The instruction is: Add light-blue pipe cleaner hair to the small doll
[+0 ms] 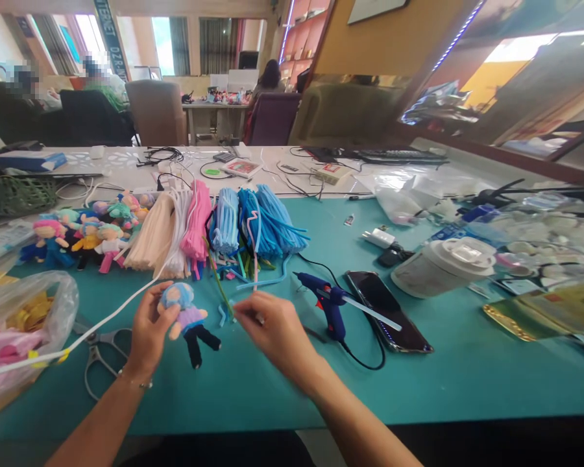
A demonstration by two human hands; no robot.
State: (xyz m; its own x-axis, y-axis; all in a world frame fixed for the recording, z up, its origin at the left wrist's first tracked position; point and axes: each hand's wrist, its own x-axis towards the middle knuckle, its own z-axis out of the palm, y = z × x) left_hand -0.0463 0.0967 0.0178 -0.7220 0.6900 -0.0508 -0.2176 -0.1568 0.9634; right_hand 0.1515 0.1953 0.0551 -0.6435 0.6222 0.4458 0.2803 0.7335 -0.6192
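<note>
My left hand (148, 327) is closed on a small fuzzy doll (189, 316) with blue hair, a lilac top and black trousers, gripping it by the head and side. Right of the doll, my right hand (279, 334) is held in a pinch; what lies between the fingertips is hidden or too small to name. A green pipe cleaner (217, 272) ends close to those fingertips, and a pink pipe cleaner (254, 256) runs down behind the knuckles. Beyond both hands lie bundles of pipe cleaners: cream (150, 240), pink (198, 224), light blue (225, 224) and darker blue (272, 224).
On the right lie a glue gun (328, 301) with its cord, a phone (389, 311) and a lidded cup (442, 266). Scissors (97, 353) and a plastic bag (63, 298) are at left. Several finished dolls (92, 237) sit behind. A white cable (111, 314) crosses the left side.
</note>
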